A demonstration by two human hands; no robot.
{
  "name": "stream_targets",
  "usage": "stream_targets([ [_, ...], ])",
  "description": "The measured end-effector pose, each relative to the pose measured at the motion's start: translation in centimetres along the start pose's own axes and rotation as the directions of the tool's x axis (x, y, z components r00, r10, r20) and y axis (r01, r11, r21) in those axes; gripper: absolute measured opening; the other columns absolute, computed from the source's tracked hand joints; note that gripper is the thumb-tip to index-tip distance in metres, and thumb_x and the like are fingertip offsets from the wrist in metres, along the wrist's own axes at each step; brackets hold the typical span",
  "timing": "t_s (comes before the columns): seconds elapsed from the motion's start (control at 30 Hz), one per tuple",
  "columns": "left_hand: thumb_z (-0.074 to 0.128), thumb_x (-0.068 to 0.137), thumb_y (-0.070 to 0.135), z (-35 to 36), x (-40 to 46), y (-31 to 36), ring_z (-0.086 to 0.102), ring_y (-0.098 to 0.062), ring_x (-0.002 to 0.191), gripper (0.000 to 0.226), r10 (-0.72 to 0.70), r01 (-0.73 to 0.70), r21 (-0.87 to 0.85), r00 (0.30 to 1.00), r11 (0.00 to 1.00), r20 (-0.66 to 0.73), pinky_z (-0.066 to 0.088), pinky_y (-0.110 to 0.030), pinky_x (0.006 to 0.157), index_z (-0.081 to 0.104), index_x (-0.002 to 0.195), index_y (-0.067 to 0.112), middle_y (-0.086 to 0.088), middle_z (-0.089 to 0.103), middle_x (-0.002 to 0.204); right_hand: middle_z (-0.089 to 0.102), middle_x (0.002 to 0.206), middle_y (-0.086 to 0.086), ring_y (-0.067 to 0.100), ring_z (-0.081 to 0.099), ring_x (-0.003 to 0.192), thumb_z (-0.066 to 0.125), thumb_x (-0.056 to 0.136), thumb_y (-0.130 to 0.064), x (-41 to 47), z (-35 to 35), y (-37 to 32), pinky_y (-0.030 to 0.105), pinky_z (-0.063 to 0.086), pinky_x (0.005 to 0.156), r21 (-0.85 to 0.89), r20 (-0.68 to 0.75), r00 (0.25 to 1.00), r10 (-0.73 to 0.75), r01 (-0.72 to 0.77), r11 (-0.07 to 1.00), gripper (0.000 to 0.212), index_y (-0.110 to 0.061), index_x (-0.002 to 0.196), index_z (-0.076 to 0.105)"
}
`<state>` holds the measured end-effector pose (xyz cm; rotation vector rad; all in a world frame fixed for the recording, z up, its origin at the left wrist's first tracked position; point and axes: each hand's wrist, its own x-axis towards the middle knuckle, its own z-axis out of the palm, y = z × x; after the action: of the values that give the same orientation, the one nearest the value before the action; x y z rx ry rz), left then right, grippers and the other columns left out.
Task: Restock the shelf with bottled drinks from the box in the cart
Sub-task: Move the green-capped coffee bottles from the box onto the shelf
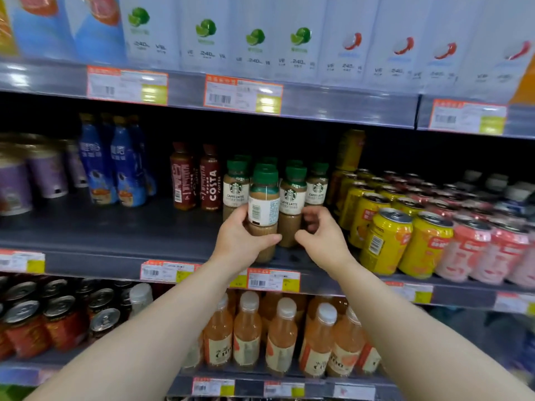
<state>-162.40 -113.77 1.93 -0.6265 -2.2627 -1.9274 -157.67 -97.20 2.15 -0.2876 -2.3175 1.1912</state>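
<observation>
The dark grey metal shelf in the middle tier carries the work; its front rail holds orange-and-white price tags. At 3 o'clock from the hands stands a block of yellow and pink drink cans, too many and too blurred to count. At 9 o'clock stand two dark red plastic coffee bottles, and farther left at least two blue bottles.

In the centre is a cluster of brown coffee-latte bottles with green caps: about four show labels in front, and more green caps peek behind, so the full count cannot be told.

The task's thing now is the one green-capped brown coffee bottle with its white back label facing out. It stands upright, long axis vertical, at the front edge of the shelf, at 12 o'clock from the left hand, which grips its lower body with fingers behind and thumb across the front. The right hand lies at 3 o'clock of that bottle, fingers curled around the base of the neighbouring bottle; whether it truly grips cannot be told.

The left hand is the nearer one, so the coming move likely turns on rotating or sliding this bottle into line. The box and cart are out of view.
</observation>
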Motion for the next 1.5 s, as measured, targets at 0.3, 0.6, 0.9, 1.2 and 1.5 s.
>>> stream_targets([
  [0.3, 0.078, 0.07, 0.05, 5.9, -0.4, 1.8, 0.061, -0.011, 0.092, 0.062, -0.008, -0.005, 0.1, 0.992, 0.995, 0.124, 0.053, -0.031, 0.082, 0.056, 0.124, 0.028, 0.003, 0.063, 0.103, 0.063, 0.115, -0.002, 0.017, 0.062, 0.101, 0.082, 0.069, -0.033, -2.2, -1.7, 1.1, 0.034, 0.053, 0.082, -0.18, -0.005, 0.999, 0.047, -0.047, 0.983, 0.067, -0.02, 0.125, 0.047],
  [0.6, 0.079, 0.073, 0.028, 0.6, 1.7, -0.3, 0.05, -0.032, 0.114, 0.056, 0.063, 0.06, 0.229, 0.867, 0.971, -0.494, 0.044, -0.04, 0.095, 0.052, 0.119, 0.013, -0.009, 0.05, 0.119, 0.06, 0.131, 0.006, 0.025, 0.057, 0.12, 0.078, 0.078, -0.022, -0.2, -2.8, 2.2, 0.039, 0.048, 0.1, -0.194, -0.072, 0.989, 0.129, -0.14, 0.971, 0.066, -0.015, 0.134, 0.046],
  [0.9, 0.09, 0.06, 0.027, -1.7, 5.3, -2.7, 0.052, -0.033, 0.121, 0.097, -0.255, 0.304, 0.248, 0.943, 0.92, -0.211, 0.048, -0.044, 0.099, 0.034, 0.138, 0.016, -0.013, 0.049, 0.137, 0.054, 0.133, 0.01, 0.029, 0.054, 0.12, 0.085, 0.069, -0.028, 1.5, -1.6, 1.8, 0.04, 0.047, 0.098, -0.145, -0.069, 0.976, 0.205, -0.213, 0.966, 0.082, -0.014, 0.136, 0.04],
  [1.2, 0.086, 0.069, 0.029, -2.3, 5.6, -3.5, 0.057, -0.029, 0.115, 0.08, -0.198, 0.252, 0.331, 0.962, 0.909, -0.188, 0.051, -0.038, 0.087, 0.041, 0.133, 0.012, -0.009, 0.058, 0.128, 0.058, 0.132, 0.007, 0.022, 0.056, 0.114, 0.079, 0.077, -0.015, 1.8, -2.1, 2.0, 0.029, 0.046, 0.087, -0.002, 0.001, 0.965, 0.261, -0.261, 0.965, 0.072, -0.016, 0.138, 0.042],
  [1.5, 0.083, 0.072, 0.028, -2.2, 5.3, -3.3, 0.058, -0.031, 0.112, 0.076, -0.214, 0.268, 0.334, 0.958, 0.904, -0.19, 0.05, -0.038, 0.082, 0.04, 0.134, 0.013, -0.01, 0.058, 0.127, 0.056, 0.134, 0.008, 0.024, 0.055, 0.119, 0.085, 0.07, -0.022, 2.1, -1.4, 1.7, 0.033, 0.048, 0.091, 0.043, -0.062, 0.955, 0.29, -0.287, 0.957, 0.083, -0.012, 0.138, 0.039],
])
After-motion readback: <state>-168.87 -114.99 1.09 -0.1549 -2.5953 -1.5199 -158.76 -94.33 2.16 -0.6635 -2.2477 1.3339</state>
